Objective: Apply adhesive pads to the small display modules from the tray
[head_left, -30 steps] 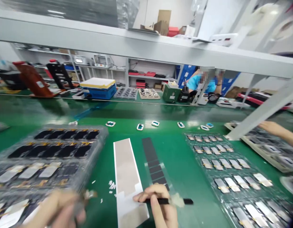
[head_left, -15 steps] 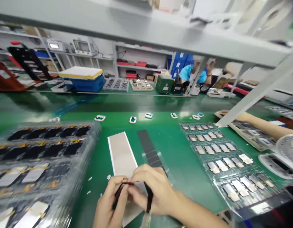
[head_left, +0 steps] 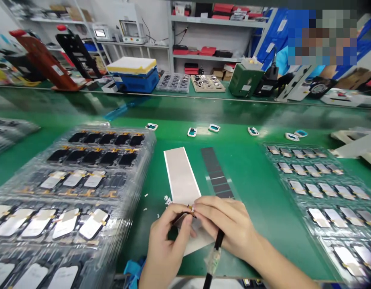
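My left hand (head_left: 167, 245) and my right hand (head_left: 227, 226) meet near the front edge of the green bench. Together they pinch a small dark flat part (head_left: 182, 216) between thumbs and fingertips. A black pen-like tool (head_left: 217, 245) also lies in my right hand, its tip pointing down toward me. Both hands hover over the near end of a grey-white backing strip (head_left: 181, 174). Beside it lies a clear strip of dark rectangular pads (head_left: 217, 172).
A stack of clear trays (head_left: 67, 188) with dark and silvery parts stands at the left. Another tray (head_left: 320, 184) of silvery parts lies at the right. Several small blue-white parts (head_left: 213, 128) sit on the belt behind. A person sits at the far right.
The view has tipped downward and the overhead beam has left the picture. My hands stay joined on the small part, a little farther right. The other person's forearm at right is gone from view.
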Tool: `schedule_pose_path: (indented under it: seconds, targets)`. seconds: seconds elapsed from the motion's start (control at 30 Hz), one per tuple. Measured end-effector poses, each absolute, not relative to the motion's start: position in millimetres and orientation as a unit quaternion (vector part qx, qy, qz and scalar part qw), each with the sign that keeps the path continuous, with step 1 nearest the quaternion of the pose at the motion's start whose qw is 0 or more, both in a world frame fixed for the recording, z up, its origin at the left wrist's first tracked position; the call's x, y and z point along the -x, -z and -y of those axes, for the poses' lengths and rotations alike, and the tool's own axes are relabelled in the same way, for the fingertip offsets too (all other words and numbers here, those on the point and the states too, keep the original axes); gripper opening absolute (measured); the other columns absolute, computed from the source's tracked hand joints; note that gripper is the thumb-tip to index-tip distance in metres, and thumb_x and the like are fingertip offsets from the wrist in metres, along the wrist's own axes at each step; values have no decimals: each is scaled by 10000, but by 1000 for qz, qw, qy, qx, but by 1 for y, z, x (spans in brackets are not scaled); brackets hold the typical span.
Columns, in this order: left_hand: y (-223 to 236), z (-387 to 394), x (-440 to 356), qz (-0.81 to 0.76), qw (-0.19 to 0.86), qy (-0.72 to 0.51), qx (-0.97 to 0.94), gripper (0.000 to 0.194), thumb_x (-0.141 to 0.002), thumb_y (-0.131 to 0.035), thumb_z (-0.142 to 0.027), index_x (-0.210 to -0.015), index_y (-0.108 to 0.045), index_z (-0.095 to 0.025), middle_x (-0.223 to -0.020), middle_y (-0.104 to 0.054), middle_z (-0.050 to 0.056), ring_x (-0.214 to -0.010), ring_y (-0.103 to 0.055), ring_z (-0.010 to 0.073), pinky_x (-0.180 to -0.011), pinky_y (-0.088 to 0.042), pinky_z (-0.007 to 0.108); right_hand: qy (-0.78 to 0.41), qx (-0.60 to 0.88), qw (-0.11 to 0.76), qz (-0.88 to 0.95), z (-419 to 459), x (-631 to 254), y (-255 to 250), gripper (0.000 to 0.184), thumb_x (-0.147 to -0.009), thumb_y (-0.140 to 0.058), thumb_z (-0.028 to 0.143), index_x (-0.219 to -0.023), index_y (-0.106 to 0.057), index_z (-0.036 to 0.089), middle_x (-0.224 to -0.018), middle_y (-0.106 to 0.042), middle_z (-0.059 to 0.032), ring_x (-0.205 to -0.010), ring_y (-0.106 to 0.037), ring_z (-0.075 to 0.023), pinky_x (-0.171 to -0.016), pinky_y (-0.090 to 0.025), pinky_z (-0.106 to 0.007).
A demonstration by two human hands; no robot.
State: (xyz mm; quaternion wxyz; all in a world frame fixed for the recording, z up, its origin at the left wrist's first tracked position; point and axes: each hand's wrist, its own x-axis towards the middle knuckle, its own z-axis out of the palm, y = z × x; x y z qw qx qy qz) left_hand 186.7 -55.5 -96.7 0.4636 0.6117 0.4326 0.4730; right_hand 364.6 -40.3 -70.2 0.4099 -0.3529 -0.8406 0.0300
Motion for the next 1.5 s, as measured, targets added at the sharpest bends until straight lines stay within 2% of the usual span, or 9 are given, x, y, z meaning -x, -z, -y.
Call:
schedule_pose_path:
  seconds: [0.43,0.53,0.73,0.8,0.93,1.03,1.23,1.37,1.5]
  targets:
    - [90,56,-187,-470,385,-438,-663,97,-950,-582,-177,-931,-673,-206,-730,-699,-15,-618,-672,130,-603,-513,183,28,375,345,860,42,-360,74,204,-997,-448,122,-1023,-650,138,-912,-755,-92,-725,-730,-160,-570,-576,-256]
    - [90,55,-188,-476,401,-436,-650,97,-960,-581,-205,-929,-673,-200,-713,-686,-14,-606,-649,128,-603,-503,190,-27,381,359,851,41,-360,75,191,-984,-452,109,-982,-640,143,-889,-720,-79,-719,-701,-150,-572,-541,-250]
    - [87,57,-189,-461,440,-437,-635,126,-995,-539,-240,-931,-641,-203,-723,-661,-10,-629,-632,122,-575,-461,186,-327,451,372,742,23,-367,61,151,-953,-547,198,-844,-651,187,-759,-613,16,-557,-468,-81,-523,-393,-215]
    - [84,57,-188,-424,446,-416,-669,127,-989,-525,-198,-923,-634,-206,-759,-693,-2,-660,-644,125,-613,-472,188,-374,459,349,726,11,-367,54,157,-935,-587,233,-810,-668,184,-739,-618,22,-563,-461,-84,-514,-361,-213]
    - [81,58,-189,-361,439,-377,-731,144,-956,-520,-136,-913,-641,-202,-816,-732,7,-657,-634,120,-612,-458,187,-415,435,301,741,-11,-354,47,156,-893,-603,189,-772,-699,173,-725,-657,23,-628,-530,-101,-561,-388,-208]
    - [85,59,-190,-334,423,-375,-755,121,-935,-543,-130,-927,-647,-192,-815,-734,7,-621,-609,117,-605,-444,200,-440,412,265,752,-22,-339,49,213,-861,-594,166,-663,-671,158,-682,-638,23,-649,-537,-104,-602,-404,-209]
    - [90,60,-190,-324,410,-387,-760,107,-936,-542,-132,-919,-636,-181,-812,-729,6,-609,-602,117,-611,-435,211,-453,418,200,761,-33,-317,61,165,-777,-640,144,-612,-644,146,-578,-539,56,-584,-455,-81,-549,-319,-203]
    - [89,58,-189,-321,405,-385,-765,115,-939,-528,-133,-926,-626,-191,-814,-726,0,-601,-602,119,-616,-435,218,-426,448,181,764,-35,-308,68,215,-729,-687,130,-549,-572,159,-522,-454,78,-554,-386,-74,-530,-269,-209]
    - [90,59,-191,-314,406,-375,-771,132,-966,-490,-152,-930,-602,-213,-819,-713,-8,-686,-652,136,-641,-451,213,-397,469,169,771,-30,-304,68,86,-698,-740,143,-667,-661,158,-637,-627,36,-602,-514,-95,-562,-321,-204]
